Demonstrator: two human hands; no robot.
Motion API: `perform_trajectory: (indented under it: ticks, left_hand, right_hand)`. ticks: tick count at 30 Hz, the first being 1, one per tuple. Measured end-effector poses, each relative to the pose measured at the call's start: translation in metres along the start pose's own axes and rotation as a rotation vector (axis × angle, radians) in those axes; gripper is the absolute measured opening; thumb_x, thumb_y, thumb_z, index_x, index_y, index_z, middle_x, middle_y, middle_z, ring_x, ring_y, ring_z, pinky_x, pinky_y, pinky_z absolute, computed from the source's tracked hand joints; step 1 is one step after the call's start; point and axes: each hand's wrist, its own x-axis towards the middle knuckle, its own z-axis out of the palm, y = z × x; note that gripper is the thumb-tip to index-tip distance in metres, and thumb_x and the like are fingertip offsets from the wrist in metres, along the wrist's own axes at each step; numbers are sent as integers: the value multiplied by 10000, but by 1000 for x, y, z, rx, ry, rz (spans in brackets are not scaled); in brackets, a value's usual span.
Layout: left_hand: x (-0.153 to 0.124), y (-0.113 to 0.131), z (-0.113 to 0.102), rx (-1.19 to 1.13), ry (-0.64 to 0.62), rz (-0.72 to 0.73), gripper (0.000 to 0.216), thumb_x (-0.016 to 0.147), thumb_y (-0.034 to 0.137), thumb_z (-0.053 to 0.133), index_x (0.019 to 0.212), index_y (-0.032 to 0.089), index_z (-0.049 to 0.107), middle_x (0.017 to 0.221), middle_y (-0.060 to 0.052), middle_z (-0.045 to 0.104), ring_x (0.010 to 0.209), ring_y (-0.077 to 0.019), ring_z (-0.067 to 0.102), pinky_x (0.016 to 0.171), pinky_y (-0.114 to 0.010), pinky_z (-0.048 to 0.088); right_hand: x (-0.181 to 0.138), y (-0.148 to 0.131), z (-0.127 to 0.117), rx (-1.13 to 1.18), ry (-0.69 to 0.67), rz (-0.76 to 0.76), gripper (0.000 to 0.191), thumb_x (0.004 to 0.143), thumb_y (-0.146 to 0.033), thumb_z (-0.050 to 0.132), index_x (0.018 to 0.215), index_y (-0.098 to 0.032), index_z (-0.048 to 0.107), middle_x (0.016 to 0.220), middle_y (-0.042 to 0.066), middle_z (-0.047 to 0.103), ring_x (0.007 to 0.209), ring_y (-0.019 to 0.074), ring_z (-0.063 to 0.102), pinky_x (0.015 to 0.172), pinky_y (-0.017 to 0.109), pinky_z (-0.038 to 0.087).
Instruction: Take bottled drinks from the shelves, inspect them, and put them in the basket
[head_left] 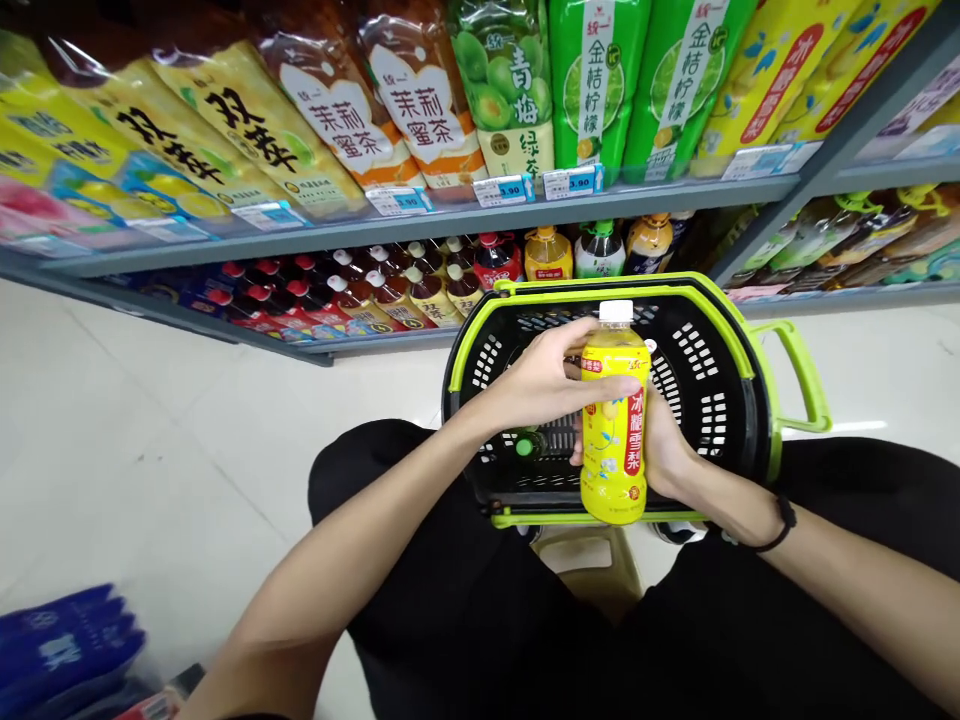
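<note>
A yellow drink bottle (613, 440) with a white cap is held upright over the black shopping basket (739, 440) with lime-green rim and handle. My left hand (544, 375) is closed on the bottle's left side, its thumb lying across the label. From behind and the right, my right hand (667, 445) wraps round the same bottle, most of its fingers hidden. Inside the basket lies a bottle with a green cap (523, 447), partly in shadow.
Shelves (480, 205) of bottled drinks with price tags stand ahead, with more bottles (367, 285) on the lower level. A beige stool (592, 570) shows between my knees. Blue packages (71, 640) lie on the floor at lower left.
</note>
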Motion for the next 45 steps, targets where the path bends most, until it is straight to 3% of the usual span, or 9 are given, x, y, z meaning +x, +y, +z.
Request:
perform_trajectory:
  ticks: [6,11,14,19,26,33,37,41,45]
  left_hand:
    - [-2,-5,3,130,116,30,516,765,448,845,1155,190,627,1094,-82,752,935,-234,732,798,-354,608]
    - [-6,2,8,309,196,41,710,702,495,879,1280,206,586,1165,-103,734,990,-271,717,835,-398,590]
    - [-5,3,11,397,202,29,693,687,549,873,1212,190,598,1140,-104,733,983,-282,704,839,-409,566]
    - [-2,-1,13,504,201,-22,628,686,681,815,1001,183,597,988,-84,718,831,-255,667,709,-381,527]
    - [0,-2,5,278,29,88,472,871,523,724,1168,163,652,1085,-88,744,952,-241,706,817,-364,568]
    - [0,-2,-6,221,33,94,311,828,437,779,944,156,712,953,-60,748,928,-236,710,747,-315,580]
    - [-6,4,-2,240,95,107,328,790,411,811,986,163,722,970,-52,753,921,-220,706,750,-302,582]
    - [-10,2,6,346,134,107,425,715,369,868,1073,186,732,1040,-49,764,937,-218,704,825,-341,588]
    - [-4,-9,8,443,172,96,417,686,381,885,1030,192,741,992,-29,771,892,-205,697,814,-338,574]
  right_hand:
    - [4,1,1,-116,19,-27,608,984,-595,261,1017,-201,723,697,101,760,710,293,741,670,418,613]
    - [12,2,-4,-194,73,-201,465,967,-524,377,1185,-250,684,886,66,805,860,283,745,799,422,597]
    - [14,3,-8,-202,78,-202,428,950,-500,425,1188,-256,685,903,66,809,898,286,742,816,419,586]
    - [14,7,-8,-150,126,-213,365,894,-456,488,1069,-230,715,794,50,788,812,279,741,756,400,593]
    - [10,5,-5,-70,145,-40,539,981,-536,287,847,-217,699,628,84,718,636,268,701,643,403,601]
    - [10,1,-6,-177,24,-14,582,990,-571,266,787,-217,682,601,75,701,553,244,669,584,382,575]
    - [26,-13,-18,-386,69,-230,310,944,-419,439,905,-226,680,716,22,739,697,230,680,711,365,559]
    - [42,-34,-33,-789,219,-458,289,912,-340,434,799,-200,660,787,41,734,768,224,635,757,341,490]
    - [35,-52,-34,-1238,268,-564,336,942,-256,433,1175,-182,665,984,75,769,927,253,672,808,342,466]
